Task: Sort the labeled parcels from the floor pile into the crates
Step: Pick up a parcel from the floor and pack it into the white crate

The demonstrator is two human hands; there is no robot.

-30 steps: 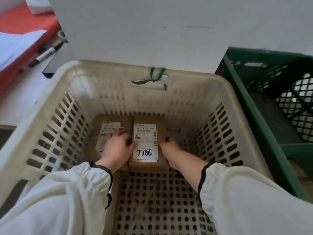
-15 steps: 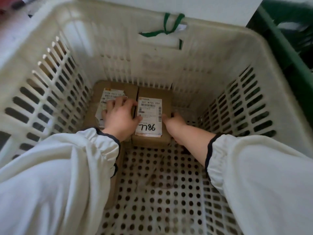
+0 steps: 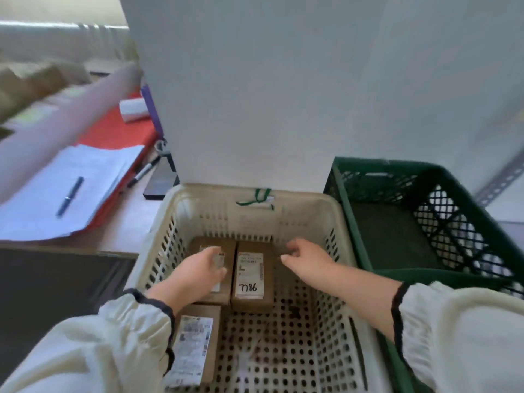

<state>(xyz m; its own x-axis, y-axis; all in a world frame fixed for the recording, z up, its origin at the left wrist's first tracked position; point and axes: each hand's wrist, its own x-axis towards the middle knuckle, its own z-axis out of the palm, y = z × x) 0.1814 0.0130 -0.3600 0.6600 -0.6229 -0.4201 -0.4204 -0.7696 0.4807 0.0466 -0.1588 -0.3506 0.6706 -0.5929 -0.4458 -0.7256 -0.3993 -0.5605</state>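
Cardboard parcels with white labels (image 3: 252, 276) lie packed edge-to-edge in the beige perforated plastic crate (image 3: 344, 222), saving room, both hands' (image 3: 198, 272) fingers (image 3: 292, 248) loosely curled, holding nothing.

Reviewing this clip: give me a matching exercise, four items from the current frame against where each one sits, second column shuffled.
Items:
1. parcel marked 7786
2. green crate
3. blue pen
4. green ribbon

Places:
A. on white papers, left
B. tied to the beige crate's far rim
C. lying on the beige crate's floor
D. right of the beige crate

Pairs: 1-C, 2-D, 3-A, 4-B
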